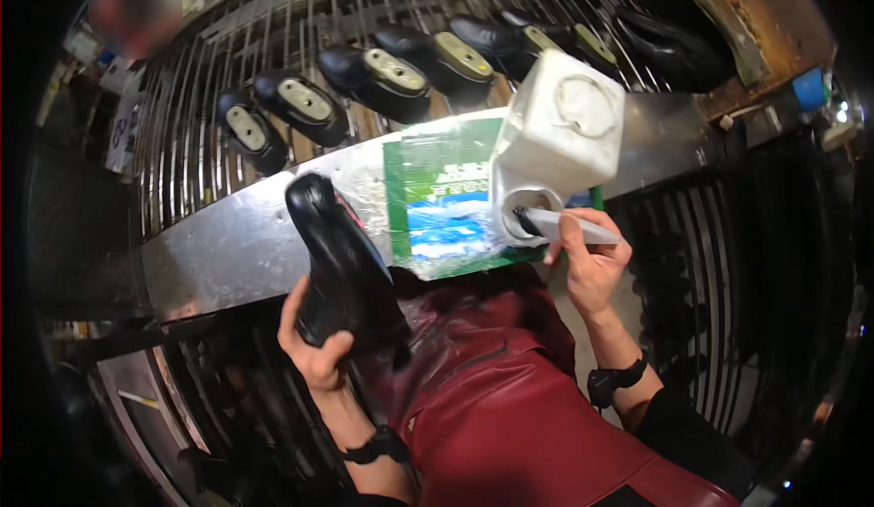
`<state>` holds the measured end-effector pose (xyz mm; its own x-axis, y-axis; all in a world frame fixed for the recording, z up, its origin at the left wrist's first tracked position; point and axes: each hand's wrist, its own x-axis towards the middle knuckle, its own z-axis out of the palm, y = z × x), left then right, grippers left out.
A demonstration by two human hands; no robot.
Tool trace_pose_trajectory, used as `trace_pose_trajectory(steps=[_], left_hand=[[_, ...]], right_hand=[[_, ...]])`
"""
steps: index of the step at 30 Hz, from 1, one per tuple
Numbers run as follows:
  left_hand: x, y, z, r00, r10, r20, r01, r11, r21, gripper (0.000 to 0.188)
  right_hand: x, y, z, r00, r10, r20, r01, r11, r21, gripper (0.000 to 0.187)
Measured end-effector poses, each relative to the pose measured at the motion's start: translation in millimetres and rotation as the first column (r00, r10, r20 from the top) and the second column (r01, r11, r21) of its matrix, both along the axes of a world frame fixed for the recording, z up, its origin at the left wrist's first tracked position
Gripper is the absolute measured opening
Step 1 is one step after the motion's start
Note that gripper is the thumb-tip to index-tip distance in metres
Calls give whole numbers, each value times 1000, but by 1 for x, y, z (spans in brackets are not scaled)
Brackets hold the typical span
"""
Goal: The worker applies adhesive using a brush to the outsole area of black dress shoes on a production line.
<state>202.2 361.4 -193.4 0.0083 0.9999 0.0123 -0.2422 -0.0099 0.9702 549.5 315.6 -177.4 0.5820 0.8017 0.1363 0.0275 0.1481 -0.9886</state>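
Note:
My left hand (pixel 317 348) is wrapped round one end of a black leather shoe (pixel 335 248), held tilted over the near edge of the metal bench. In my right hand (pixel 596 261) is a brush (pixel 575 228) with a pale flat handle. Its dark bristles dip into the round mouth of a white plastic container (pixel 537 199). Fingers close over the handle, with the thumb on top. The container stands on a green, white and blue printed sheet (pixel 437 179) that looks wrapped in clear plastic. Its taller box-shaped part (pixel 574 125) rises behind the mouth.
Beyond the bench (pixel 232 252), several black shoes (pixel 387 70) with pale tops lie in a row on a rack of metal bars (pixel 196 125). A darker shoe (pixel 669 47) is at the far right. A red apron (pixel 510 398) covers my lap. Barred racks (pixel 706 270) stand to the right.

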Motion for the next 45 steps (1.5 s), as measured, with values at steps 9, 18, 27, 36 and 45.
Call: trace_pose_trajectory(steps=[9, 18, 27, 36, 45], left_hand=[[21, -67, -36, 990, -120, 72, 134, 959, -249, 86], [24, -62, -12, 946, -208, 249, 258, 947, -189, 80], [21, -42, -3, 917, -182, 355, 264, 944, -199, 73], [15, -31, -4, 911, -130, 392, 231, 948, -221, 50], [26, -34, 7, 798, 97, 595, 201, 888, -415, 42]], right_hand=[[8, 2, 1, 821, -86, -565, 1, 989, -150, 20], [-22, 32, 43, 653, 348, -673, -407, 910, 76, 12], [-71, -38, 49, 797, 603, -41, -596, 796, 107, 10], [-73, -27, 81, 765, 641, 59, -643, 765, 36, 9], [-69, -14, 111, 557, 753, 349, -821, 564, 94, 20]])
